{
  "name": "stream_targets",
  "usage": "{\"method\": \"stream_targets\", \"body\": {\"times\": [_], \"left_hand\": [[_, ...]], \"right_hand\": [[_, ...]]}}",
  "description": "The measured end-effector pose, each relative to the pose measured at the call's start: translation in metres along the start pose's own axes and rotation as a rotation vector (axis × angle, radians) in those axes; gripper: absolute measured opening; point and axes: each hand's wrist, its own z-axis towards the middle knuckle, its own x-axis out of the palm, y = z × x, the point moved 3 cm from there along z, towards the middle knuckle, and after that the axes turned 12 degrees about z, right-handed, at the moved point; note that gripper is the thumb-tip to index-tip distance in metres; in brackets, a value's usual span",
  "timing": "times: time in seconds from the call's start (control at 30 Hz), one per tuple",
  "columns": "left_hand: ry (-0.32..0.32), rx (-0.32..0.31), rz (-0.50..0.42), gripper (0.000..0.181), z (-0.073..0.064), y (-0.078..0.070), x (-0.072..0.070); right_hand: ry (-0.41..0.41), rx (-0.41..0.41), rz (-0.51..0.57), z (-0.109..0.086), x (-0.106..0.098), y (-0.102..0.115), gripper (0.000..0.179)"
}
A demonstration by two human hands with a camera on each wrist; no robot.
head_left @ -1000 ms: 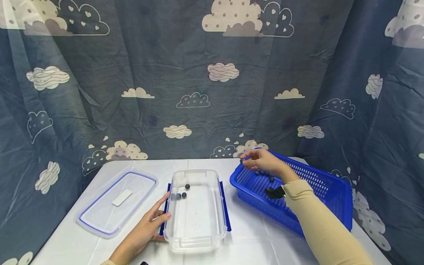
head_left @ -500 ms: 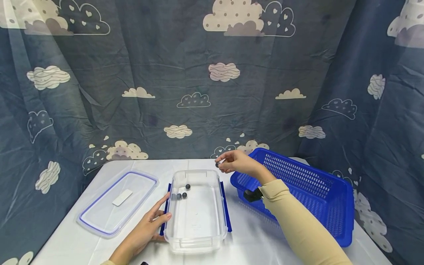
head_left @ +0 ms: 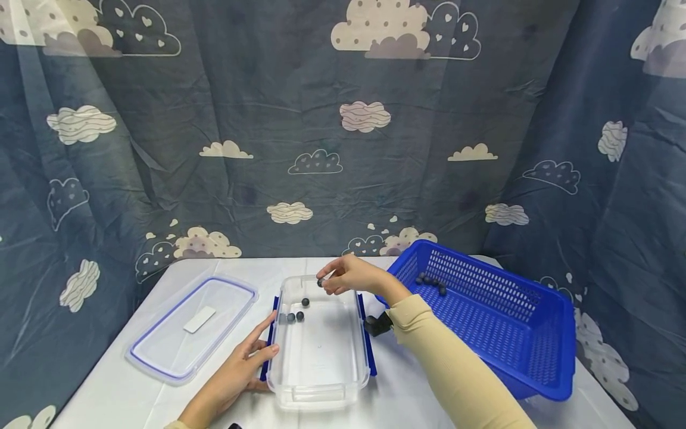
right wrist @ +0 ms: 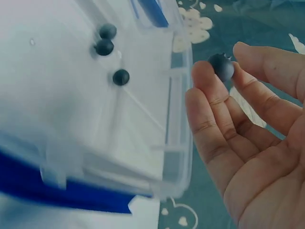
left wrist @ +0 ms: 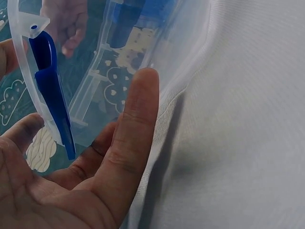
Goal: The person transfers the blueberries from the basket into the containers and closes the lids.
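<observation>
In the head view my right hand (head_left: 351, 277) pinches a blueberry (head_left: 320, 282) over the far end of the clear plastic container (head_left: 321, 387). The right wrist view shows that blueberry (right wrist: 221, 67), its small crown visible, between fingertips beside the container's rim. Blueberries (head_left: 300, 316) lie inside the container towards its far left. Along its left side rests my left hand (head_left: 241, 366), fingers extended, thumb tip at the rim. From the left wrist, the fingers (left wrist: 133, 124) surround a hanging blue side latch (left wrist: 50, 86) and touch the container's wall.
A blue perforated basket (head_left: 482, 357) stands on the right with several more blueberries (head_left: 433, 282) in its far left part. To the left lies the clear lid (head_left: 177, 351) with a white label. The white-covered table (head_left: 155, 405) ends at a cloud-patterned curtain.
My right hand has carried the pinched blueberry left, from above the basket to above the container's far end. The left hand has stayed at the container's side.
</observation>
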Motion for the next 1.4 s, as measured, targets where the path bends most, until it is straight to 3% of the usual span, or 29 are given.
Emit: {"method": "stream_targets", "body": {"times": [0.4, 0.63, 0.9, 1.4], "left_hand": [[0.006, 0.007, 0.009, 0.074, 0.001, -0.002, 0.000], [-0.006, 0.017, 0.025, 0.075, 0.002, -0.005, -0.004], [0.020, 0.012, 0.020, 0.075, 0.001, 0.001, -0.003], [0.011, 0.004, 0.011, 0.074, 0.001, 0.001, 0.000]], "right_hand": [[0.056, 0.071, -0.011, 0.023, 0.034, -0.008, 0.032], [0.027, 0.109, 0.020, 0.029, 0.039, -0.011, 0.029], [0.008, 0.153, -0.040, 0.028, 0.047, -0.018, 0.024], [-0.040, 0.235, -0.039, 0.028, 0.050, -0.032, 0.022]]}}
